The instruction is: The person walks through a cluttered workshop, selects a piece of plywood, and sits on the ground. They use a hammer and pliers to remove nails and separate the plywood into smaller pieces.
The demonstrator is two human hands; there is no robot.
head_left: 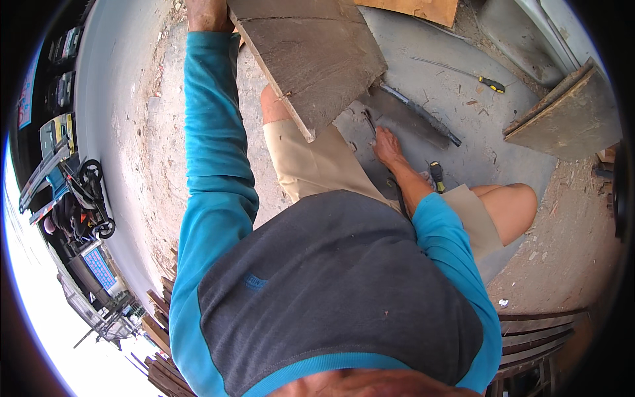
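A worn brown wooden board [307,59] is tilted above my lap at the top of the head view. My left hand [208,14] grips its left edge at the top, with the fingers partly hidden behind the wood. My right hand [388,147] is low over the grey sheet between my legs, its fingers closed around dark metal pliers [370,122] whose jaws point away from me. A long dark metal bar [421,114] lies just beyond that hand. Beside my right forearm is a yellow-and-black tool handle [436,176].
A long screwdriver [491,85] lies farther out on the grey sheet [463,126]. More wooden boards [562,112] stand at the right, and an orange-brown panel [423,8] is at the top. Wood slats [536,341] are behind me. A wheeled vehicle [89,188] is off to the left.
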